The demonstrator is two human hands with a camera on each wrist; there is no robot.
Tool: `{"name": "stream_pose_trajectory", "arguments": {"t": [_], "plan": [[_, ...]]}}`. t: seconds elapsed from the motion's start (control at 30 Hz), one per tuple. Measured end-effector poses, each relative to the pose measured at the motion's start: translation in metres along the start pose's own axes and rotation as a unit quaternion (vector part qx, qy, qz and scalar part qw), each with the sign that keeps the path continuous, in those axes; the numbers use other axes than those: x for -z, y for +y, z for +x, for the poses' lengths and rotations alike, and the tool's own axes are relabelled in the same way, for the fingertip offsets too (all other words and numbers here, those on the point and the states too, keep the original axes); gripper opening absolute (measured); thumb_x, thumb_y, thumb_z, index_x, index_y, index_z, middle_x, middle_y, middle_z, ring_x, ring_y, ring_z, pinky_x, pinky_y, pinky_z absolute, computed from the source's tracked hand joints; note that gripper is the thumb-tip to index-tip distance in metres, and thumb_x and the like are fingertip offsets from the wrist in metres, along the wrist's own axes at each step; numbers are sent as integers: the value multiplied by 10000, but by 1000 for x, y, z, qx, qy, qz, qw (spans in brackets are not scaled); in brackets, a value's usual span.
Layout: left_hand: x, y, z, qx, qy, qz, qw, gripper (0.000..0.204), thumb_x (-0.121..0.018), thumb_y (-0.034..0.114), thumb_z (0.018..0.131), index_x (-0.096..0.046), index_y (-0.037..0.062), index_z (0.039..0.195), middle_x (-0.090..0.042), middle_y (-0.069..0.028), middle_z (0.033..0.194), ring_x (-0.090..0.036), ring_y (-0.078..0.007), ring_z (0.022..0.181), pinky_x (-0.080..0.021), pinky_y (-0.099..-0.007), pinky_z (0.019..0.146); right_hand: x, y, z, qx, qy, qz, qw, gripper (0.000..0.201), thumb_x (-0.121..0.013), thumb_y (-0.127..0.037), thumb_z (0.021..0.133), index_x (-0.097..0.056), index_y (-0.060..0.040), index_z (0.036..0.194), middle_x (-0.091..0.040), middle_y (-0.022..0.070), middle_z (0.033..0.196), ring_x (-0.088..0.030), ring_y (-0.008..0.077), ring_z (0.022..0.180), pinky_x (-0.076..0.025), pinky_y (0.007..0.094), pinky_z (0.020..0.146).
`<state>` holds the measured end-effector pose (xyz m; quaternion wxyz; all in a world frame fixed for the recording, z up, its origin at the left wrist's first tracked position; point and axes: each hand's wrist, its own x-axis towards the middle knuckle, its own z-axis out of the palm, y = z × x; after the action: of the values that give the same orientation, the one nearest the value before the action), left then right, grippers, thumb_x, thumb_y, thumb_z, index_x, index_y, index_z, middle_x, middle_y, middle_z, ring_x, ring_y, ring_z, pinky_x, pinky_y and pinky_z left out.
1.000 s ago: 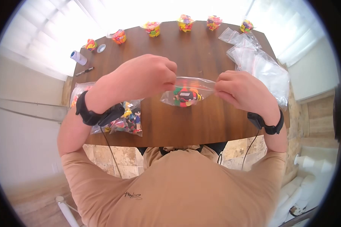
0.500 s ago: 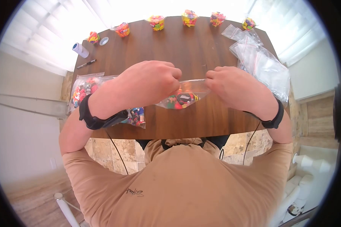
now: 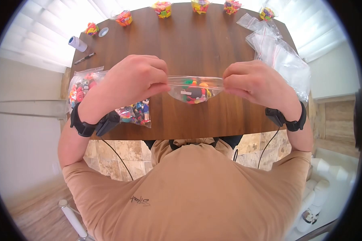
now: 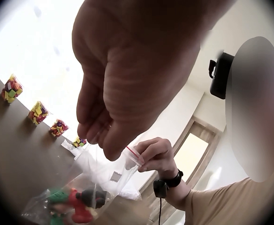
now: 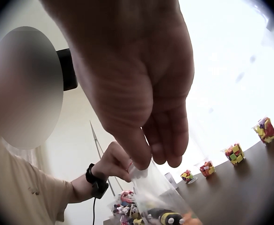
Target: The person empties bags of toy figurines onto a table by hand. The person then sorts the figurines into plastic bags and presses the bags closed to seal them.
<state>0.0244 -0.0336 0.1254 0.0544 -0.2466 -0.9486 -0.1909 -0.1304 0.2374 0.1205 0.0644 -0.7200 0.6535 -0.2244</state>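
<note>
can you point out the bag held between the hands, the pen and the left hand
clear bag (image 3: 195, 90): head view, middle of its front
pen (image 3: 85, 58): head view, middle of its barrel
left hand (image 3: 140, 77): head view, back of the hand

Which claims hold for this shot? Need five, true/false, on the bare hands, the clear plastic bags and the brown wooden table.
1. The left hand and right hand both grip one clear plastic bag. True.
2. That bag is empty. False: brightly coloured toy figures show inside it.
3. Six clear cups of multicoloured pieces stand along the far side of the brown wooden table. True.
4. The slim black pen lies on the table's right side. False: it lies on the left.
5. A pile of flat clear plastic bags lies on the table's right side. True.
</note>
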Motion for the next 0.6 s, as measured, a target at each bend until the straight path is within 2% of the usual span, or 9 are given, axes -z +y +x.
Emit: {"name": "stream_pose_trajectory", "arguments": {"t": [0.07, 0.2, 0.3, 0.37, 0.43, 0.47, 0.53, 0.57, 0.6], "plan": [[-3, 0, -3, 2, 9, -6, 1000, 138, -790, 73, 732, -663, 22, 751, -648, -63, 818, -624, -256, 740, -506, -364, 623, -3, 1, 1, 10, 32, -20, 999, 158, -705, -68, 814, -552, -37, 836, -569, 90, 809, -596, 319, 717, -484, 413, 598], [-5, -3, -6, 6, 38, -11, 999, 158, -803, 68, 727, -651, 23, 742, -650, -62, 803, -627, -240, 714, -504, -349, 601, -5, 2, 0, 16, 41, -16, 999, 175, -713, -61, 802, -546, -38, 848, -566, 87, 787, -590, 317, 705, -477, 409, 591], [-6, -3, -7, 11, 56, -13, 998, 177, -804, 55, 729, -630, 21, 731, -649, -63, 793, -628, -237, 699, -502, -336, 597, -8, 1, -2, -4, 53, 22, 998, 160, -698, -34, 808, -546, -44, 855, -573, 84, 780, -585, 307, 695, -473, 395, 585], [-8, -5, -7, 17, 62, -13, 998, 187, -804, 48, 730, -619, 19, 723, -647, -65, 788, -628, -238, 694, -501, -330, 599, -11, -2, -4, -54, 82, 42, 994, 171, -693, -12, 813, -562, -55, 915, -599, 72, 798, -603, 277, 711, -485, 359, 605], [-9, -8, -9, 6, 54, -6, 999, 196, -791, 37, 742, -612, 23, 820, -647, -62, 778, -627, -253, 694, -503, -332, 613, -17, 0, -5, -65, 107, 72, 990, 196, -692, -7, 817, -566, -59, 959, -616, 66, 820, -621, 255, 732, -498, 339, 632], [-10, -6, -9, 7, 52, -9, 999, 196, -791, 37, 742, -612, 23, 820, -647, -62, 778, -627, -253, 694, -503, -332, 613, -21, 1, -6, -75, 131, 101, 983, 226, -690, -1, 821, -570, -64, 1002, -632, 59, 841, -639, 233, 752, -512, 318, 660], [-9, 1, -8, 94, 48, -61, 993, 309, -762, 18, 757, -622, 44, 1031, -655, -62, 804, -636, -272, 731, -512, -346, 662, -28, 2, -7, -80, 146, 117, 979, 251, -688, 1, 826, -566, -63, 1035, -642, 56, 857, -651, 217, 770, -522, 310, 688], [-9, 3, -7, 97, 46, -62, 992, 309, -762, 18, 757, -622, 44, 1031, -655, -62, 804, -636, -272, 731, -512, -346, 662, -31, 3, -7, -85, 161, 131, 975, 276, -686, 2, 831, -562, -62, 1069, -651, 53, 872, -663, 201, 787, -533, 303, 716], [-8, 3, -6, 107, 31, -54, 992, 408, -752, 17, 757, -596, 56, 1132, -657, -62, 835, -641, -279, 770, -514, -364, 698, -34, 4, -7, -84, 160, 132, 974, 276, -686, 2, 831, -562, -62, 1069, -651, 53, 872, -663, 201, 787, -533, 303, 716]]}}
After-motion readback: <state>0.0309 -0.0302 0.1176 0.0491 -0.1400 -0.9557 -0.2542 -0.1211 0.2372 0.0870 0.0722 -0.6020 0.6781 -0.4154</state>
